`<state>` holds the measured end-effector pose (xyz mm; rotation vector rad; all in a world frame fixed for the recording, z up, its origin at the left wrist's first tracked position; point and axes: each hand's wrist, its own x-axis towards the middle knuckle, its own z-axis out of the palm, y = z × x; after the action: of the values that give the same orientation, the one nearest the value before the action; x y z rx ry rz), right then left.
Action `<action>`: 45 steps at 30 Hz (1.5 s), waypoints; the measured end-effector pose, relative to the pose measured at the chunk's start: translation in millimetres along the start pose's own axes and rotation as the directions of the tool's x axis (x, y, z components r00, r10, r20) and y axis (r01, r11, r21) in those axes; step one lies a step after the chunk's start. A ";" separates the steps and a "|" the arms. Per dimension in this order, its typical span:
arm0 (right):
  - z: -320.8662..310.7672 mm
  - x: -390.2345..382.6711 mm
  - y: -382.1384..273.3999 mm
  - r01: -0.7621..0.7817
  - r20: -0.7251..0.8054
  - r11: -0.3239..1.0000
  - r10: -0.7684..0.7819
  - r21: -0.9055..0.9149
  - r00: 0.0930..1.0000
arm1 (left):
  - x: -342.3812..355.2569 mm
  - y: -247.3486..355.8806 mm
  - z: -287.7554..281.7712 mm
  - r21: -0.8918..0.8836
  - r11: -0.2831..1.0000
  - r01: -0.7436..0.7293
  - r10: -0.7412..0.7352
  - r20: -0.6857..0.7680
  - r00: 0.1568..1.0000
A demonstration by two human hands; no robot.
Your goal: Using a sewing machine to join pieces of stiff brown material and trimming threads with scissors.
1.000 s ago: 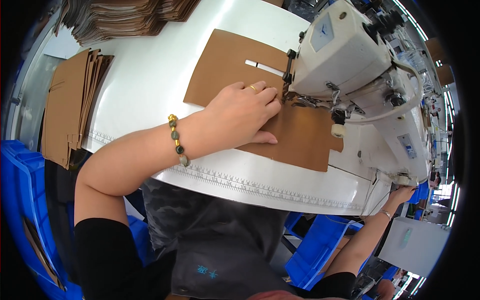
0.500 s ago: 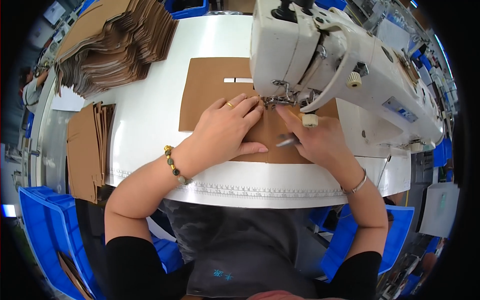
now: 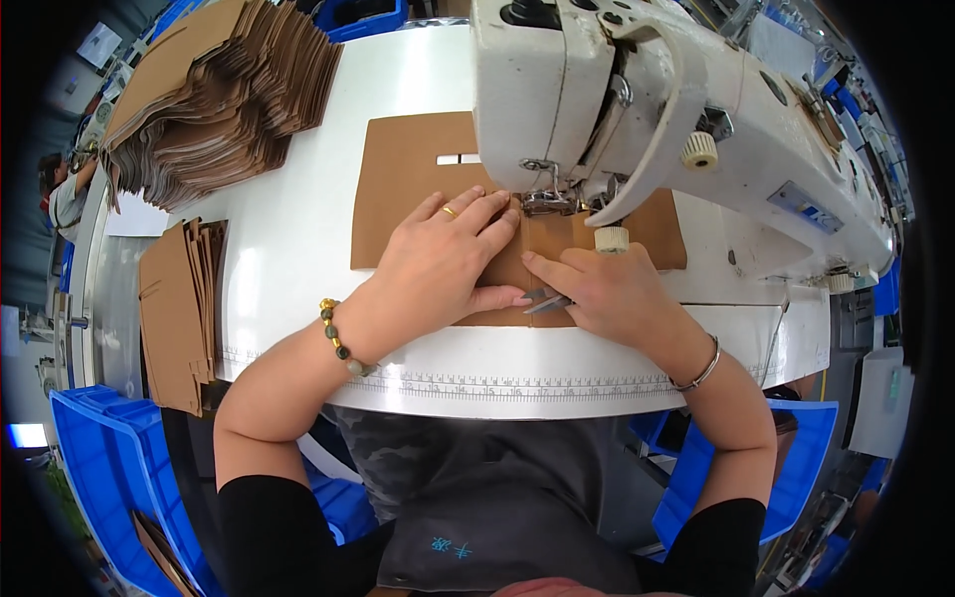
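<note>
A brown leather-like panel (image 3: 393,164) with a narrow slot lies flat under the white sewing machine (image 3: 532,95). My left hand (image 3: 438,259) rests on it, fingers spread, fingertips beside the presser foot (image 3: 550,203). In my right hand (image 3: 617,298) is a pair of thread snips (image 3: 549,303), its grey blades showing between thumb and fingers and pointing left toward my left thumb. The right index finger touches the panel in front of the presser foot, along a seam line. Most of the snips' body is hidden in the palm.
A tall stack of brown panels (image 3: 229,99) stands at the far left, with a smaller pile (image 3: 179,308) overhanging the table's left edge. A printed ruler strip (image 3: 497,386) runs along the front edge. Blue bins (image 3: 119,468) flank the table; a person works at far left.
My right hand has drawn back from the presser foot toward me, and the snips' blades now lie close to my left thumb. My left hand stays on the panel.
</note>
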<state>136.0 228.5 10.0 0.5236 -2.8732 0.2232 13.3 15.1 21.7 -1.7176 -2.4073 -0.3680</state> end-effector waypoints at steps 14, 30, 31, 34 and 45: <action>3.5 2.1 2.2 -0.047 0.034 0.999 0.048 -0.019 0.998 | 6.7 -9.4 1.0 -0.015 0.999 0.045 -0.044 0.077 0.996; -6.3 2.0 6.5 -0.271 -0.047 0.924 0.294 0.270 0.955 | 4.4 -12.9 13.3 -0.046 0.999 0.012 -0.016 -0.084 0.996; -8.6 3.3 7.9 -0.338 -0.007 0.840 0.376 0.424 0.927 | 4.5 -12.9 13.5 -0.044 0.999 0.019 -0.023 -0.089 0.996; -8.8 0.3 9.6 -0.379 0.089 0.598 0.456 0.706 0.885 | 2.2 -13.0 12.6 -0.054 0.998 0.024 -0.028 -0.087 0.996; -20.8 -1.8 13.1 -0.002 -0.092 0.891 0.049 0.454 0.995 | -90.6 -1.4 -31.3 -0.081 0.972 0.222 -0.208 0.155 0.966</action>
<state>136.6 245.1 28.2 0.5309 -2.7227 0.9151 41.2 -76.4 26.9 -1.5732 -2.7355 -0.4076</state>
